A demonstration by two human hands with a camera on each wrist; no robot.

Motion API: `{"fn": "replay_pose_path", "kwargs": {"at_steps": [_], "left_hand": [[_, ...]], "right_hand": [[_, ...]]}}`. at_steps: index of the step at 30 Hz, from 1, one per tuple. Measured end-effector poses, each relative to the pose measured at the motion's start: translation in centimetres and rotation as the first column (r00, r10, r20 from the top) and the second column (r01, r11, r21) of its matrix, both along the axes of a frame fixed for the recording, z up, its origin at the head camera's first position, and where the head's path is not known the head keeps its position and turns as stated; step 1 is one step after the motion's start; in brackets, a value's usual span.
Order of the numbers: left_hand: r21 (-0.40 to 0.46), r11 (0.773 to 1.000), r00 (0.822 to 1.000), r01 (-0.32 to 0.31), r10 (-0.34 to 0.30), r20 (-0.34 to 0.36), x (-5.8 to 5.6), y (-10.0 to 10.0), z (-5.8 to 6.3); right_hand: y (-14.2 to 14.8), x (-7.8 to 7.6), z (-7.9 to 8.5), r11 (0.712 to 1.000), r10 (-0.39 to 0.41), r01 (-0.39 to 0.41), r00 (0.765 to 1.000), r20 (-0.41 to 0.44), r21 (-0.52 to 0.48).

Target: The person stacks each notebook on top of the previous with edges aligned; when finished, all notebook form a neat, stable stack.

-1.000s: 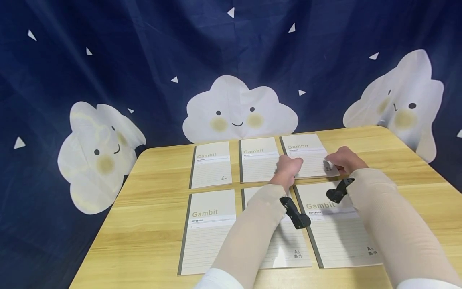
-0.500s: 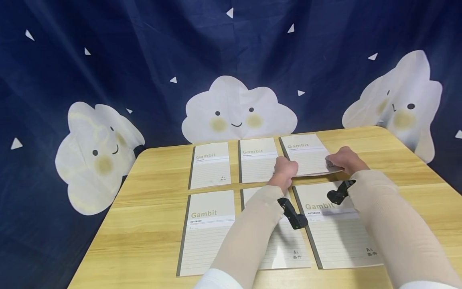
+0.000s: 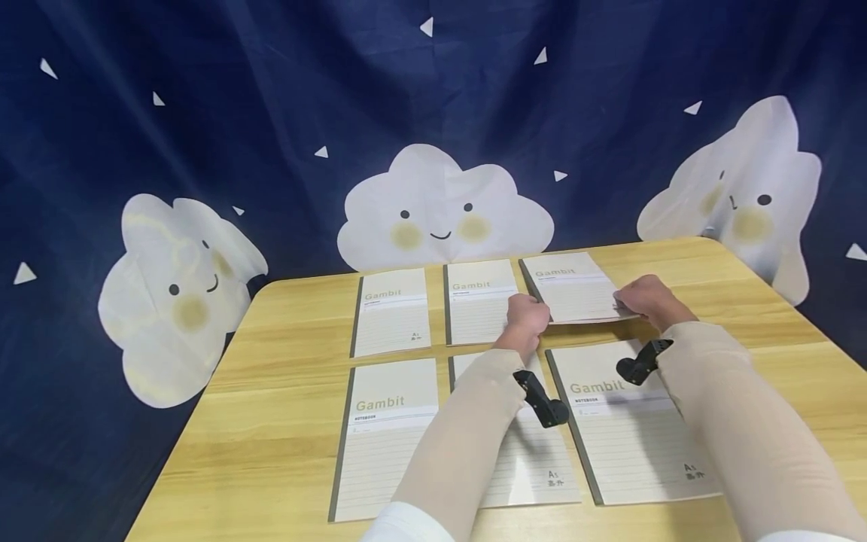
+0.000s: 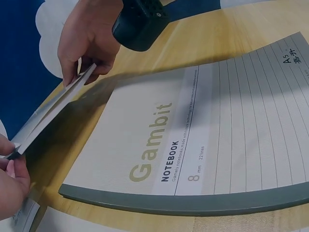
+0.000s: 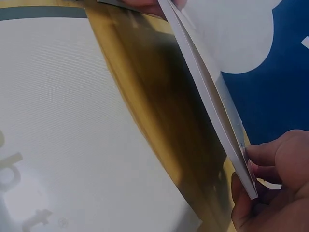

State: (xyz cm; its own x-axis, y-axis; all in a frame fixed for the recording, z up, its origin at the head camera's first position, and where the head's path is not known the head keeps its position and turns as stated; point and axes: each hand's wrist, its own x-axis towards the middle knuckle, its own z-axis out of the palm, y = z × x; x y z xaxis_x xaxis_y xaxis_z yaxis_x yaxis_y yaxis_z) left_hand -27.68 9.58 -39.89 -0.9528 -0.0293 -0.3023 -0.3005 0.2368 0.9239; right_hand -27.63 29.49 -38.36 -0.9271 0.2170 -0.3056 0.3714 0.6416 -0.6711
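Both hands pinch the notebook [image 3: 572,290] at the back right, a pale "Gambit" cover with a dark spine. My left hand [image 3: 524,320] has its near left corner, by the spine, between thumb and fingers; the left wrist view shows this grip of the left hand [image 4: 12,188] at the left edge. At the near right corner, my right hand [image 5: 285,179] pinches with the thumb on top and fingers below. The notebook's near edge [image 5: 212,111] is lifted off the table, its pages slightly parted. Another notebook [image 3: 637,429] lies flat just in front.
Two more notebooks share the back row, a middle notebook [image 3: 467,312] and a left notebook [image 3: 390,312]. The front row also holds a left notebook [image 3: 379,452] and a middle notebook [image 3: 535,474] partly under my left forearm. A dark blue cloud-print curtain [image 3: 291,90] hangs behind the wooden table [image 3: 257,421].
The back right notebook's near edge has risen from the table in both hands. My left hand has shifted slightly left, and the head view has drifted a little.
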Motion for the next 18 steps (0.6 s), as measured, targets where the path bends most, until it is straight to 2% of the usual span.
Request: {"fn": "replay_pose_path", "kwargs": {"at_steps": [7, 11, 18], "left_hand": [[0.029, 0.998, 0.998, -0.051, 0.052, -0.027, -0.03, 0.03, -0.4], [0.045, 0.997, 0.998, -0.061, 0.063, -0.031, 0.04, 0.08, -0.49], [0.085, 0.995, 0.997, -0.054, 0.058, -0.043, -0.03, -0.07, -0.45]], "right_hand": [[0.22, -0.12, 0.01, 0.997, -0.03, 0.029, 1.0, -0.008, -0.072], [0.41, -0.09, 0.07, 0.993, -0.048, 0.05, 0.999, 0.013, -0.112], [0.45, -0.03, -0.05, 0.99, -0.057, 0.06, 0.998, 0.027, -0.124]]}}
